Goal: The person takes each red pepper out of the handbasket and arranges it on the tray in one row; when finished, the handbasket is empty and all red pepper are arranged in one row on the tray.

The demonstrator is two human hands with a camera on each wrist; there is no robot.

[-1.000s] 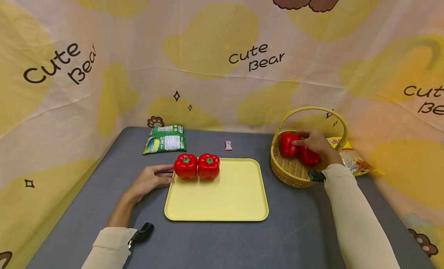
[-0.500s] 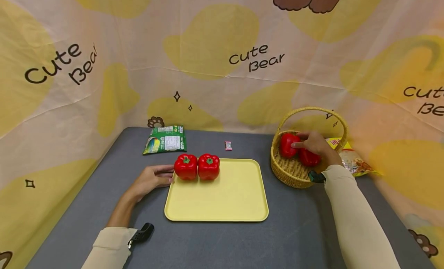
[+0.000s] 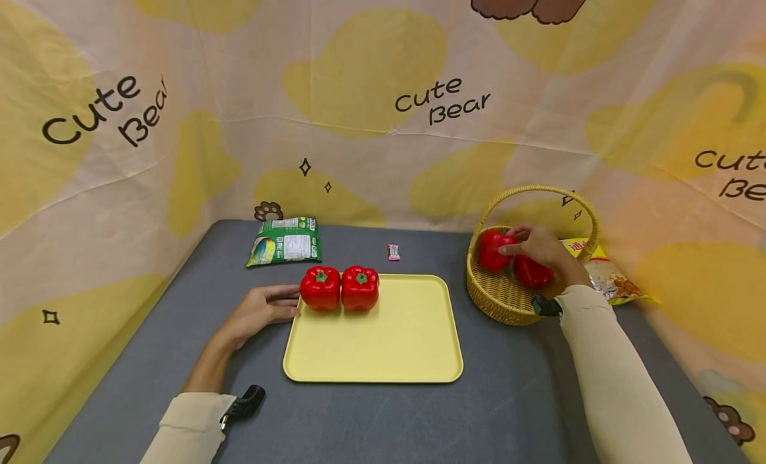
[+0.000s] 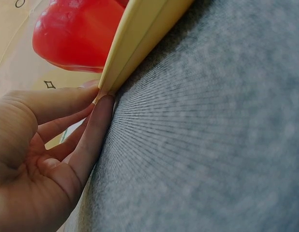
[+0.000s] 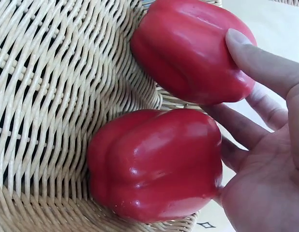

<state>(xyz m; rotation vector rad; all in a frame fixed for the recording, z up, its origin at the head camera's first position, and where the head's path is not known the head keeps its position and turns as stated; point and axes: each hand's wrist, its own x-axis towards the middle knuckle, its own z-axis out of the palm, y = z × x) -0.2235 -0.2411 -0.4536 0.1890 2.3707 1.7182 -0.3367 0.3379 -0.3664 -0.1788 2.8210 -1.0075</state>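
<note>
Inside the wicker basket (image 3: 499,304), my right hand (image 3: 541,246) grips a red bell pepper (image 3: 493,251), thumb on one side and fingers on the other in the right wrist view. A second bell pepper (image 5: 156,164) lies on its side against the woven wall, just below my fingers (image 5: 241,125). My left hand (image 3: 257,311) pinches the left edge of the yellow tray (image 3: 389,344) between thumb and fingers, as the left wrist view shows. Two more red bell peppers (image 3: 320,288) with green stems stand side by side at the tray's far left corner.
A green snack bag (image 3: 286,240) lies at the back left of the grey table (image 3: 371,417). Behind the tray sits a small pink wrapped candy (image 3: 393,252). A yellow food packet (image 3: 613,278) lies right of the basket, whose tall handle (image 3: 541,187) arches over my right hand.
The bell pepper in my right hand has shifted slightly left within the basket. My left hand and the tray have stayed in place.
</note>
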